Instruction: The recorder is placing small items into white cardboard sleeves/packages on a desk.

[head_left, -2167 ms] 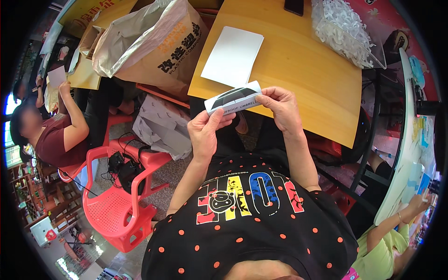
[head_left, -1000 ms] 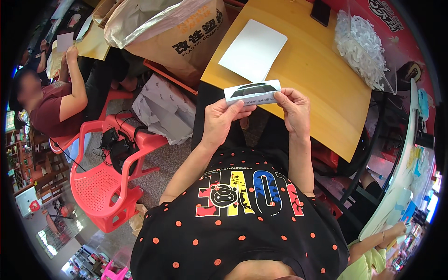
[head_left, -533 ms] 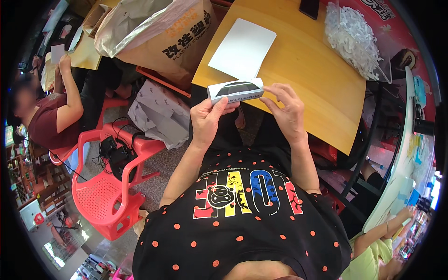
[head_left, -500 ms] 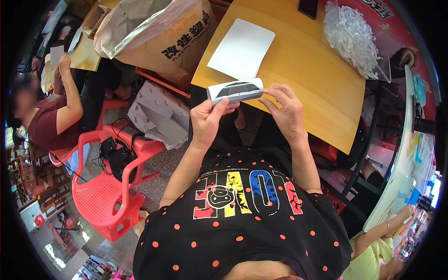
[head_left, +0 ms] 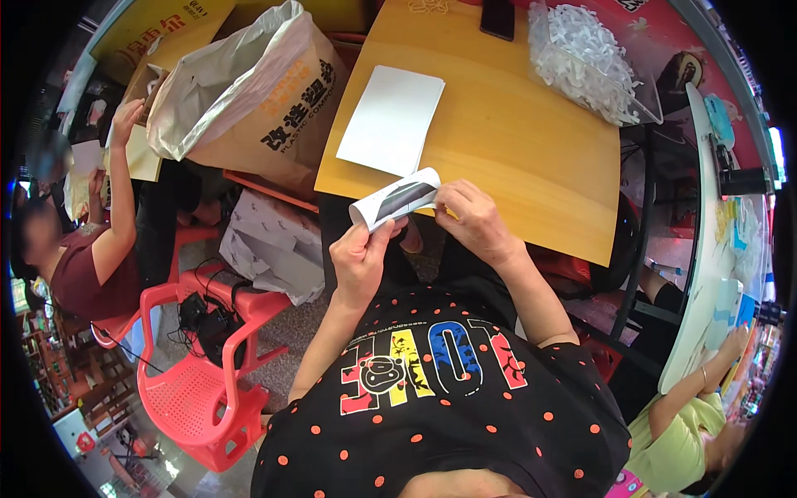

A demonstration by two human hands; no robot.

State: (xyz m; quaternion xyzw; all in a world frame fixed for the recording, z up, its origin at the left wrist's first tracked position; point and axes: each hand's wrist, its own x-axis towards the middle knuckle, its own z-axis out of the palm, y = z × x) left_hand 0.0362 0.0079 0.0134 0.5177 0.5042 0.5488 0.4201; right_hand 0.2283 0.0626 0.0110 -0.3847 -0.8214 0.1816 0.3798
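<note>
A white printed paper sheet point(head_left: 400, 199), curled into a loose tube with a dark umbrella picture on its outside, is held just off the table's near edge. My left hand point(head_left: 359, 259) grips its lower left end, thumb in front and fingers behind. At the right end, my right hand point(head_left: 475, 217) pinches the paper's edge between thumb and fingers. Beyond the tube, a stack of blank-looking white sheets point(head_left: 392, 118) lies on the wooden table point(head_left: 506, 149).
A clear bin of whitish plastic strips point(head_left: 588, 62) and a dark phone point(head_left: 498, 18) are on the table's far side. Leftward stand a large open sack point(head_left: 274, 100) and a red plastic chair point(head_left: 187, 390) with black cables. Other people sit at left and lower right.
The paper tube has turned, its right end now higher and its open left end showing. My right fingers have closed onto its right edge. The whole view has shifted slightly.
</note>
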